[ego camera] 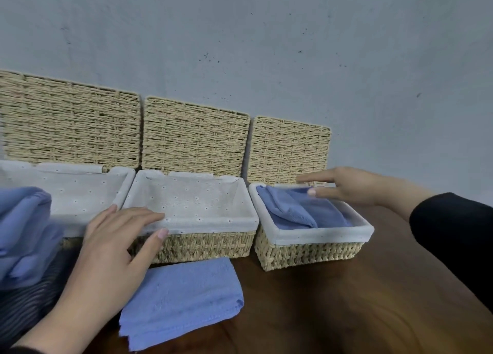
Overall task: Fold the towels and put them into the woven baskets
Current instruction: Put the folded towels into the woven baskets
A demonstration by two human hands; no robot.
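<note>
Along the wall, three lined baskets: one towel stowed, more waiting.

From the left: a heap of blue towels (22, 233), number unclear, sits unfolded at the frame's edge before the left basket (80, 191), whose visible lining is bare. The left hand (117, 247) rests on the front rim of the empty middle basket (192, 228), fingers relaxed and gripping nothing. One folded towel (184, 297) lies on the counter (346, 300) just in front of it, seemingly next to go in. The right basket (314, 236) holds one towel (301, 209); the right hand (344, 187) hovers over it, fingers straight, empty. Three woven lids (194, 137) stand open behind.
</note>
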